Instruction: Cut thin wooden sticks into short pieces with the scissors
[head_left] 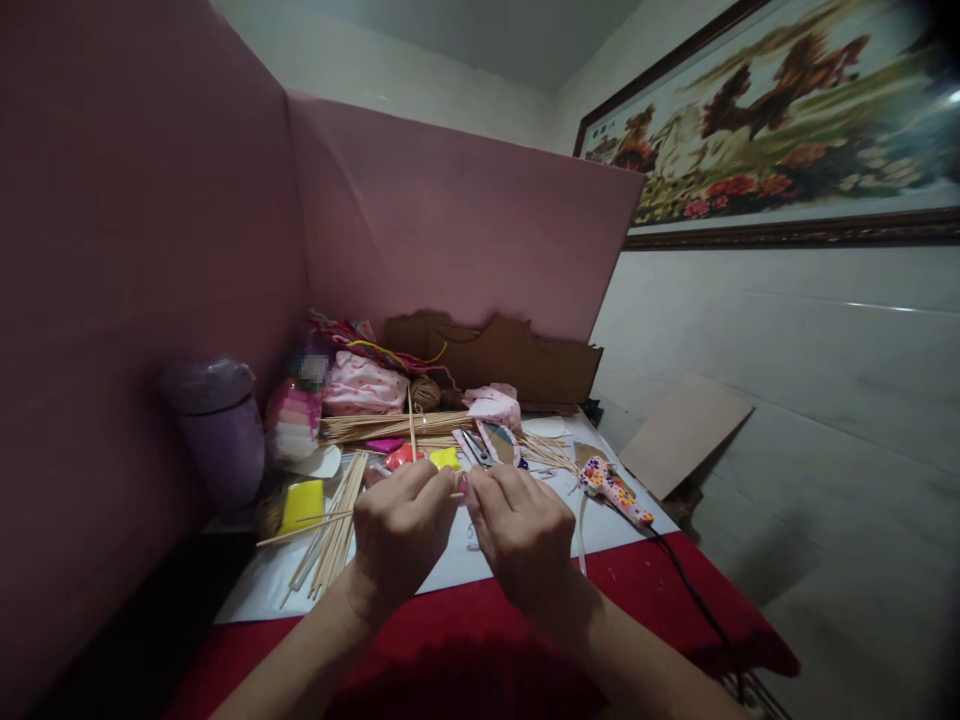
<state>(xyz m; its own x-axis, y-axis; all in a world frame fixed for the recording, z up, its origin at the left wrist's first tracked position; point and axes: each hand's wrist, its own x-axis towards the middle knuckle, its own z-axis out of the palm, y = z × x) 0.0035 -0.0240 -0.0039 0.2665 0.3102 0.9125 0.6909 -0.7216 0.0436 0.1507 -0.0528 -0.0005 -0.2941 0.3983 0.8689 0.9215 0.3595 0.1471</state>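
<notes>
My left hand is closed around thin wooden sticks. Their long ends stick out to the left, and a short tip shows by the thumb. My right hand is closed in a pinch just beside it, fingertips nearly meeting the left ones. A small pinkish bit shows between the hands; what the right fingers hold is hidden. Behind the right fingers lie scissors with their blades apart. A yellow packet and a red packet lie just beyond the left hand. Loose sticks lie left of it.
A flower-patterned glue gun with a black cord lies at the right. Twine, a stick bundle and pink spotted cloth line the back, before torn cardboard. A purple container and yellow block stand left.
</notes>
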